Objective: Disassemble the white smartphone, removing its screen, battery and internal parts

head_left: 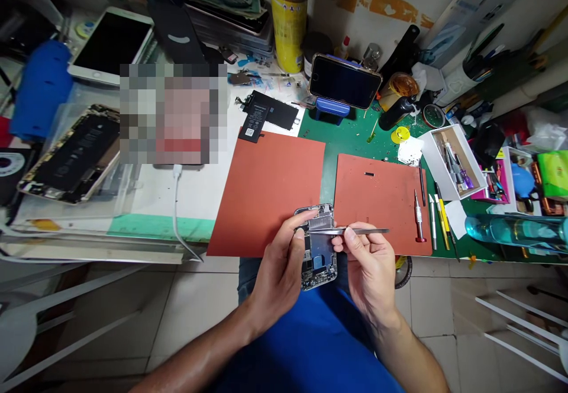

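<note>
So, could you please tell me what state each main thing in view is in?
Left hand, closed on the handheld phone.
Right hand, closed on the tweezers.
Handheld phone, opened, inner parts exposed.
Tweezers, held across it; tip gap too small to tell.
White phone, face up, screen dark.
Propped phone, screen dark.
Left-side phone, opened, insides showing.
White box, open, tools inside.
Screwdriver, lying down.

My hands (281, 266) show sharply in bright light; shadow darkens part of my blue clothing (284, 348), pixel blocks (173, 115) mask part of the bench (329, 174), and distortion stretches the edges.
</note>
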Tool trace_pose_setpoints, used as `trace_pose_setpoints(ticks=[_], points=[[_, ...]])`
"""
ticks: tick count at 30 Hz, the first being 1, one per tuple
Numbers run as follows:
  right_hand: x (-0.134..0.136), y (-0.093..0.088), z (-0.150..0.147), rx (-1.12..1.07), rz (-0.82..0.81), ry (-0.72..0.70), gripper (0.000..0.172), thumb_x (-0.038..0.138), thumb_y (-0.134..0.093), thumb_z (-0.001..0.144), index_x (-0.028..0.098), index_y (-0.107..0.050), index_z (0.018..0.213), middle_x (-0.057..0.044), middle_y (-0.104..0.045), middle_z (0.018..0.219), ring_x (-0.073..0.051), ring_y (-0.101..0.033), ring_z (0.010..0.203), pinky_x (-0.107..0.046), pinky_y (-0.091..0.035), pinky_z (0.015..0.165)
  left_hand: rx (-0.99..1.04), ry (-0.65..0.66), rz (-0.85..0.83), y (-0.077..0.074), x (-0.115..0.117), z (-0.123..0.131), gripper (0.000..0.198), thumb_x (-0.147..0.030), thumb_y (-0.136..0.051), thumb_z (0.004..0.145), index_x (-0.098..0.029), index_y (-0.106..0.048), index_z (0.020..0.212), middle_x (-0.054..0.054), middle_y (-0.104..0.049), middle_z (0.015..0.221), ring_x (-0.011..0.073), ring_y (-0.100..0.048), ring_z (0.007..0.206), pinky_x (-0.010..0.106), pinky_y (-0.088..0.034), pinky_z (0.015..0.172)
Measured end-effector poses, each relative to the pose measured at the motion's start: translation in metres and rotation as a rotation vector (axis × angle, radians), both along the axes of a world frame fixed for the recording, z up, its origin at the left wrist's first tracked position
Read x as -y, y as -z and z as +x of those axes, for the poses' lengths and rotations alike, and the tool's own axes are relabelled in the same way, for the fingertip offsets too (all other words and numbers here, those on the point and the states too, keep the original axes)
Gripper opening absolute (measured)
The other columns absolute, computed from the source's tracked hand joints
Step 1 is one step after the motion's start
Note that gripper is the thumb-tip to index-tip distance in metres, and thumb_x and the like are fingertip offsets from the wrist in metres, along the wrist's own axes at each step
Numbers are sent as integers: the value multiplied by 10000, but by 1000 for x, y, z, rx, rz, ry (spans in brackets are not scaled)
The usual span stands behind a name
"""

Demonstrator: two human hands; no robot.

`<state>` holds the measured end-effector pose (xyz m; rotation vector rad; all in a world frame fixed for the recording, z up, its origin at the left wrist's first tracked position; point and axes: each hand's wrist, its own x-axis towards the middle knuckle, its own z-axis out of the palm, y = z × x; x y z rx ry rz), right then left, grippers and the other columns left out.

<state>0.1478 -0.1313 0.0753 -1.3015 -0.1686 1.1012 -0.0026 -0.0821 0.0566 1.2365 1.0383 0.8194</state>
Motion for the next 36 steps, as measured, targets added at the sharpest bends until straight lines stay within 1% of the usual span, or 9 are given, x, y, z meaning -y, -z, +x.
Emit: trace_pose_setpoints(ticks=[7,14,18,22,24,26,29,32,36], points=[[-2,1,1,-40,-16,-14,284,358,-984,802,206,-796,952,-1,-756,773,-145,-722,692,-269,-631,683,0,0,-20,2,1,0,377,-453,-477,1160,-311,-675,1448,55,-693,1517,261,-702,1318,377,-615,1017],[-2,-1,2,-69,-22,-17,275,362,-986,805,207,-804,942,-2,-759,743,-132,-722,679,-244,-630,690,19,13,-48,-2,0,1,376,-472,-469,1162,-322,-678,1435,53,-692,1517,256,-687,1348,398,-591,1095],[4,0,-3,45,13,49,268,375,-975,823,215,-806,956,-23,-806,790,-165,-777,706,-284,-656,693,69,-26,-101,-6,-1,2,385,-481,-496,1145,-288,-679,1424,81,-694,1498,285,-683,1361,475,-552,1193],[14,0,-13,205,43,129,271,332,-991,811,229,-812,986,-35,-847,856,-214,-831,730,-350,-711,722,113,-75,-132,-3,2,4,402,-492,-502,1140,-313,-654,1467,73,-677,1520,295,-687,1366,483,-587,1170],[16,-1,-18,216,44,142,264,316,-996,803,232,-814,975,-42,-858,871,-231,-845,740,-357,-724,720,99,-98,-90,-1,5,5,395,-487,-493,1145,-329,-645,1474,61,-668,1530,290,-661,1407,498,-540,1238],[16,-4,-21,177,50,154,261,322,-1002,796,229,-817,954,-45,-861,862,-230,-850,740,-336,-725,704,54,-130,-4,2,8,7,371,-471,-497,1149,-331,-653,1456,48,-654,1544,274,-615,1465,494,-450,1324],[14,-7,-23,94,63,165,258,333,-1007,791,222,-824,935,-49,-858,824,-205,-846,720,-286,-717,688,19,-180,58,4,13,12,378,-474,-494,1152,-331,-627,1476,43,-612,1592,268,-574,1504,493,-395,1360],[12,-9,-25,32,62,167,252,322,-1009,788,219,-832,934,-59,-860,814,-191,-843,712,-255,-709,686,96,-199,-38,7,17,18,441,-521,-461,1151,-345,-549,1545,58,-583,1620,284,-548,1529,521,-436,1334],[11,-9,-27,-13,47,171,263,316,-1020,772,218,-837,934,-57,-859,808,-188,-839,693,-260,-715,702,127,-200,-105,13,22,21,486,-537,-483,1140,-370,-488,1596,64,-576,1623,277,-562,1514,469,-531,1250]])
